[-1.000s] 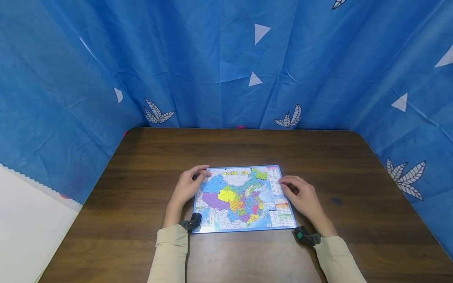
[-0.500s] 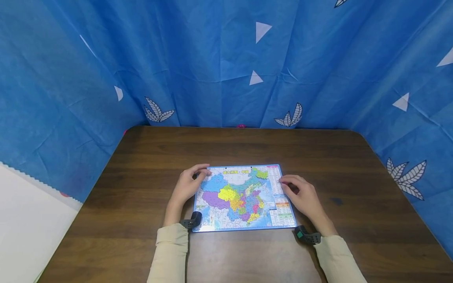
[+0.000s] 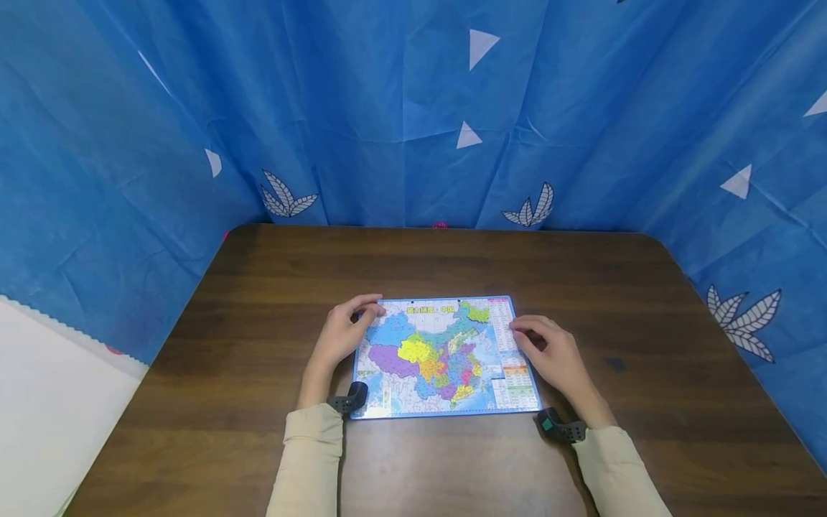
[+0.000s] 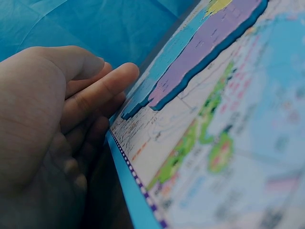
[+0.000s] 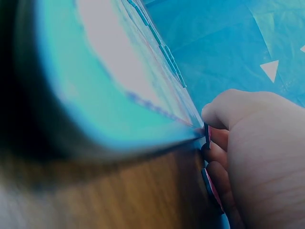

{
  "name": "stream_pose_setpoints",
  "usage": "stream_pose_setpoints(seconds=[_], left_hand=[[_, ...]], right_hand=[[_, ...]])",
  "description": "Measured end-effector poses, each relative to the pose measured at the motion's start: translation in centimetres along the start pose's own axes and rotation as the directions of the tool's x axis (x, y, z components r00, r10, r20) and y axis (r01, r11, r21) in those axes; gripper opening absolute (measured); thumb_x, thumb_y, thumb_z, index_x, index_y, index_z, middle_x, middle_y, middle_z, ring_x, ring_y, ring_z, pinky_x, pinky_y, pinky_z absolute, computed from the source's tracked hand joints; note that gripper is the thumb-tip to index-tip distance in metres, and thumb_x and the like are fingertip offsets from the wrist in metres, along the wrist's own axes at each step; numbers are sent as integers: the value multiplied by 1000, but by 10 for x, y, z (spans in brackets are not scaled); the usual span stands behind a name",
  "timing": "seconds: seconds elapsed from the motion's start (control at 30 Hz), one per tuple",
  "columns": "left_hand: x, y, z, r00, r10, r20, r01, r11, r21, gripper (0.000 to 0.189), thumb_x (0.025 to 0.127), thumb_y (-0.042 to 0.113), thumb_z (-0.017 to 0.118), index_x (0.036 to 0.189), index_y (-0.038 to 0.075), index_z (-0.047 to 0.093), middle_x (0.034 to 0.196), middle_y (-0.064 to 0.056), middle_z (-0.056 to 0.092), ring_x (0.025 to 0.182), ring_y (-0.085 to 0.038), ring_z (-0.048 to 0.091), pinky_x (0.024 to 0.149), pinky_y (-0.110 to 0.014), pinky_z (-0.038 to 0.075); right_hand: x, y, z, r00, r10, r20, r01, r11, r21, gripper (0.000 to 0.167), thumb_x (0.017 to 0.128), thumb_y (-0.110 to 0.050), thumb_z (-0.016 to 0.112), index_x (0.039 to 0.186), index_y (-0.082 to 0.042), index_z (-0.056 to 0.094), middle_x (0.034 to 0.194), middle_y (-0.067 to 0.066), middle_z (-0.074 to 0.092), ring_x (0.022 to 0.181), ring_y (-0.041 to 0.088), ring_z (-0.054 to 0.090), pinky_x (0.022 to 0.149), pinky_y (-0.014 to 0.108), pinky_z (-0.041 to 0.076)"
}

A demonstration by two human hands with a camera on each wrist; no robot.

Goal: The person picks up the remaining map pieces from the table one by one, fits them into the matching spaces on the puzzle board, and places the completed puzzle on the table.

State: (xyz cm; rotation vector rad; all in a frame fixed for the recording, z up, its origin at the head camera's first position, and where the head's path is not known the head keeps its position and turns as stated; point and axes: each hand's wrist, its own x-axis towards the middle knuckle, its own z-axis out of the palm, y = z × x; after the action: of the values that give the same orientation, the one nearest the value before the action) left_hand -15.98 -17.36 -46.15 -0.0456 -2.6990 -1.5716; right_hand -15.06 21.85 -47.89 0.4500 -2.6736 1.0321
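Note:
A map puzzle board [image 3: 413, 402] with raised coloured pieces lies flat on the table. At its upper left edge is my left hand [image 3: 342, 334], fingers relaxed and bent, with no piece seen in them; the left wrist view shows the fingertips close beside the raised purple piece [image 4: 205, 52]. My right hand [image 3: 555, 352] is at the board's right edge. In the right wrist view its thumb and finger pinch a small, thin, pink-faced puzzle piece [image 5: 208, 136]. A second such piece [image 5: 212, 191] lies against the lower fingers. Their full shapes are hidden.
The brown wooden table [image 3: 452, 266] extends around the board. A blue patterned curtain [image 3: 362, 108] hangs behind and along the sides. Something white [image 3: 58, 402] borders the table at the left. Each wrist wears a dark strap.
The head view has tipped slightly, so the table and board sit a little higher in it. Both hands keep their places beside the board.

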Motion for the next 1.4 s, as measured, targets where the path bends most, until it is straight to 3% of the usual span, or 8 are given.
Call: stream_pose_setpoints(seconds=[0.67,1.4], left_hand=[[1,4,-1,1000,-26,-4,26,1000,0,34,105,29,59,136,20,66,137,-7,67,138,-31,52,117,-58,37],[2,-1,0,1000,-8,6,8,1000,3,33,105,27,58,136,18,66,133,-7,70,139,-31,52,118,-57,36]], right_hand=[[4,-4,-3,1000,6,16,-6,1000,-16,24,95,-20,75,118,-15,77,131,7,69,109,26,66,80,23,55],[2,-5,-1,999,35,37,-35,999,-14,23,95,-20,75,118,-15,76,132,8,67,112,28,65,81,22,54]])
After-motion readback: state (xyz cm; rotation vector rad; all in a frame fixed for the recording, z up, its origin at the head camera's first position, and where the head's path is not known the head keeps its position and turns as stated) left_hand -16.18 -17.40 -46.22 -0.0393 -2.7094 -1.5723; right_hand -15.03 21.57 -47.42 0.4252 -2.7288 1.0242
